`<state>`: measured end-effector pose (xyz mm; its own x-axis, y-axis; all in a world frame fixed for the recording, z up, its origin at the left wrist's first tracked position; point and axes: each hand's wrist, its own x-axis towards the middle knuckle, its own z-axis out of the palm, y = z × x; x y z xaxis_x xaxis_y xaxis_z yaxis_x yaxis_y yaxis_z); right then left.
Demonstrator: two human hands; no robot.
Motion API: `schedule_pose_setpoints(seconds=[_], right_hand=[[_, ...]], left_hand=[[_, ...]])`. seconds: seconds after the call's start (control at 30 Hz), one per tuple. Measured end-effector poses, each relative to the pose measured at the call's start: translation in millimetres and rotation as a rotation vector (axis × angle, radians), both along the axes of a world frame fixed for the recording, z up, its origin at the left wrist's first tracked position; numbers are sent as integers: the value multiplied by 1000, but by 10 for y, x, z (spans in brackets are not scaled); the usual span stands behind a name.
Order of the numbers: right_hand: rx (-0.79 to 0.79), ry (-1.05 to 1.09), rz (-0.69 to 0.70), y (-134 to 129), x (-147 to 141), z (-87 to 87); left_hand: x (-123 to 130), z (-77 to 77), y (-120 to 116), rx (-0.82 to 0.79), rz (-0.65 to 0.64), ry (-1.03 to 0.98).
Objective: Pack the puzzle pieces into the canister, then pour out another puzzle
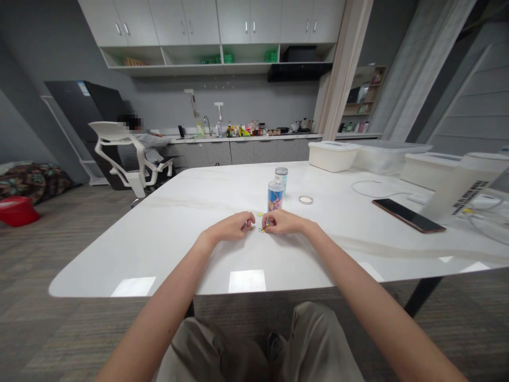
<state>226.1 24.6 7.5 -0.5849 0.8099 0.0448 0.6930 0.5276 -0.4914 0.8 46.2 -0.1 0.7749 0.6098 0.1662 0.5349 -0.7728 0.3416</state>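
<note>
The left hand [233,226] curls inward just beside the right hand [283,221], whose fingers [269,223] bend downward. Behind each hand, a bare forearm (left [175,292], right [353,276]) slants outward, back toward the body.

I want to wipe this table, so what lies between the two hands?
In the head view, small yellow pieces lie on the white table between the left hand and right hand; their exact kind is unclear.

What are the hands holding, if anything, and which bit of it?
I can't tell. The left hand and right hand are close to tiny colourful pieces, which are too small to show whether any is gripped, or where.
</note>
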Motion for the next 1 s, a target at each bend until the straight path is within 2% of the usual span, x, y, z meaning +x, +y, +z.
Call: schedule_pose_setpoints(seconds=[0.43,0.67,0.77,0.9,0.97,1.0], right_hand=[[56,22,18,-21,-56,-1],[73,184,-8,-13,-118,0],[244,335,-142,5,-106,26],[624,608,-515,69,19,124],[727,684,-690,137,101,155],[741,701,-733,177,137,158]], left_hand=[[47,-5,-19,-6,-29,15],[91,67,-68,45,39,-182],[74,47,-51,61,90,-209],[59,15,-24,97,89,-91],[63,14,-24,109,59,-48],[68,16,-27,117,39,-38]])
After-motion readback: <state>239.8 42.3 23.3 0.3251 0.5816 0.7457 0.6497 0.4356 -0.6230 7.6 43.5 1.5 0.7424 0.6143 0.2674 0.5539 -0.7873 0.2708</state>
